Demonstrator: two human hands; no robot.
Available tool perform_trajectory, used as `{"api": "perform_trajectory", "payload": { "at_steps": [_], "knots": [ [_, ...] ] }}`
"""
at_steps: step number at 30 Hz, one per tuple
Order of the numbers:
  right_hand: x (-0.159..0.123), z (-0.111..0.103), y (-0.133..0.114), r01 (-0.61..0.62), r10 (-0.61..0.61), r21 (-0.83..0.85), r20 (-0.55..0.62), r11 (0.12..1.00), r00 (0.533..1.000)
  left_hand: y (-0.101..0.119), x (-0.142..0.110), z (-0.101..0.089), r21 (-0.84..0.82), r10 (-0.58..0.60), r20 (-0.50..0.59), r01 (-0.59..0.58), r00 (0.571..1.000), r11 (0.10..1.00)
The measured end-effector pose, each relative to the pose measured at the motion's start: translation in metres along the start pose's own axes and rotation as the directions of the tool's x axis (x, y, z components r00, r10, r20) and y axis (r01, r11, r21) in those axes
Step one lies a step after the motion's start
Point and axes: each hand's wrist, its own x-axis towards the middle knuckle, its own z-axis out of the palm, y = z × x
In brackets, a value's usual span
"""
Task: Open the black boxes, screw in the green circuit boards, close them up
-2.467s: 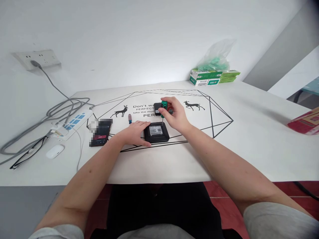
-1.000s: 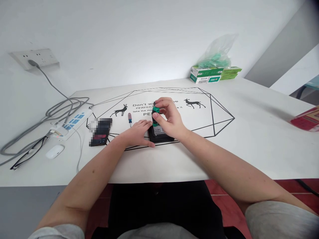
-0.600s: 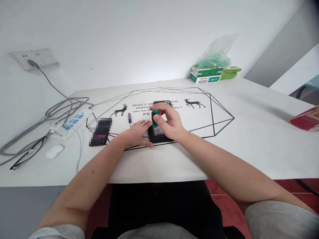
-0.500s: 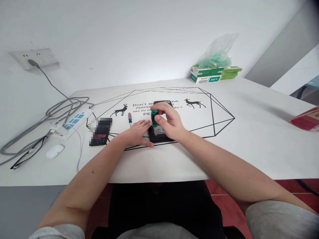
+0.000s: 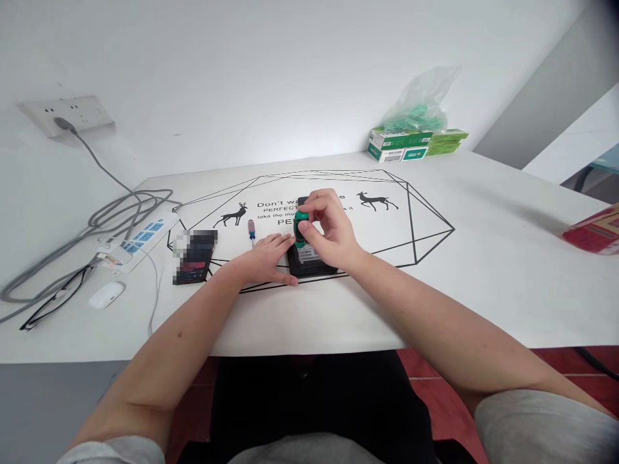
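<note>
My right hand (image 5: 333,232) grips a screwdriver (image 5: 300,229) by its thick green and black handle, which stands nearly upright. Its tip is hidden behind the handle, over a flat black rectangular case (image 5: 314,267). Inside the case a silvery part with a printed label, like a hard drive, partly shows; my right hand covers much of it. At the case's left edge my left hand (image 5: 271,258) lies flat and open, fingers stretched out, thumb along the near corner. A smaller screwdriver (image 5: 251,229) with a red and blue handle lies beyond my left hand.
A phone (image 5: 197,256), a white earbud case (image 5: 106,294), glasses (image 5: 58,298) and a power strip (image 5: 145,238) with looped grey cable occupy the left side. Green and white boxes (image 5: 400,145) with a plastic bag stand at the back right. A red box (image 5: 594,232) sits far right.
The fingers of my right hand have shifted round the screwdriver's handle, with the hand tipped slightly upward. My left hand and the case stay in place.
</note>
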Motion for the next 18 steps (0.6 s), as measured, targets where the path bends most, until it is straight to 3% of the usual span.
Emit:
{"api": "perform_trajectory", "payload": {
  "at_steps": [4,8,14,18],
  "knots": [
    [-0.003,0.006,0.001,-0.142,0.138,0.181,0.035,0.973,0.990,0.003,0.000,-0.002,0.009,0.017,0.003,-0.017,1.000,1.000],
    [-0.005,0.006,-0.001,-0.209,0.207,0.181,0.031,0.961,0.978,0.003,0.000,-0.002,0.003,0.034,-0.008,-0.034,0.999,0.999],
    [-0.001,-0.001,-0.004,-0.061,0.059,0.045,0.025,0.997,0.998,-0.001,0.000,0.001,-0.004,0.029,-0.017,-0.029,0.999,1.000],
    [0.002,-0.003,-0.005,0.048,-0.050,0.045,0.055,0.998,0.997,-0.001,0.000,0.001,0.016,-0.008,0.006,0.008,1.000,1.000]
  ]
}}
